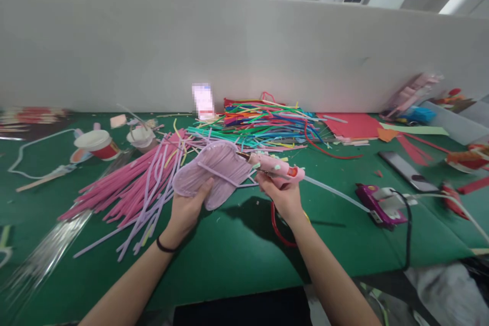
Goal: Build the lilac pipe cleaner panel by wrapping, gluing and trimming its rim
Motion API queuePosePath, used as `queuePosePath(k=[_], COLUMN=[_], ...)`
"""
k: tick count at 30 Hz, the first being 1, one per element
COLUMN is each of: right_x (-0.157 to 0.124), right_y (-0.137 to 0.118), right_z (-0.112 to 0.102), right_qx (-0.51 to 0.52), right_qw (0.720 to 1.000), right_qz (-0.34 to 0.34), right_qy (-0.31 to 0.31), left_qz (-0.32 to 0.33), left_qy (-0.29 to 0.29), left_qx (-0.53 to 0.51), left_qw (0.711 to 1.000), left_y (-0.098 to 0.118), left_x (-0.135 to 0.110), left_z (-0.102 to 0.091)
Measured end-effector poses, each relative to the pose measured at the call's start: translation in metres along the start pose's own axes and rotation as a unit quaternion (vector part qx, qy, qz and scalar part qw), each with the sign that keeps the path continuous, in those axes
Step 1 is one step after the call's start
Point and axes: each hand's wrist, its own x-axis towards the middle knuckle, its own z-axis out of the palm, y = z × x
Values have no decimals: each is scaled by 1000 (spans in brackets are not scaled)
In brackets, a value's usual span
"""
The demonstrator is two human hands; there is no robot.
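Note:
My left hand (pixel 191 207) grips a lilac heart-shaped piece (pixel 219 168) by its lower left part, thumb lying over the face. The piece looks built from rows of fuzzy pipe cleaners, and one loose-looking strip crosses its face. My right hand (pixel 281 194) is wrapped round a pink hot glue gun (pixel 273 164). The gun's metal nozzle points left and reaches the piece's upper right edge; whether it touches cannot be made out. A pale glue stick (pixel 336 192) sticks out of the gun's back. Under my right wrist lies a red ring-shaped thing (pixel 280 229), partly hidden.
Pink pipe cleaners (pixel 130 183) and lilac ones spread at the left, near paper cups (pixel 100 145). A multicoloured pile (pixel 263 122) lies behind. On the right are a phone (pixel 408 170), a purple power strip (pixel 376 206) with cables, and red sheets (pixel 349 126). A pale partition (pixel 244 51) closes the back.

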Motion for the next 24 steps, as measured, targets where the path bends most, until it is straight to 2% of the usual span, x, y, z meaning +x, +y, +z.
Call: queuePosePath(k=[4,8,14,24], right_x=[-7,-6,-5,-4], right_y=[-3,-2,5,6], right_z=[8,10,8,8], right_qx=[12,3,-27,-24], right_qw=[999,994,983,978], right_qz=[-30,-108,-177,-207], right_qy=[-4,-12,-49,-30], left_qz=[33,28,31,33], left_qy=[2,-7,-9,-18], left_qx=[74,88,128,140], left_qw=[997,996,991,989], left_y=[4,10,14,13], left_x=[-5,-11,-20,-22], left_z=[0,1,4,3])
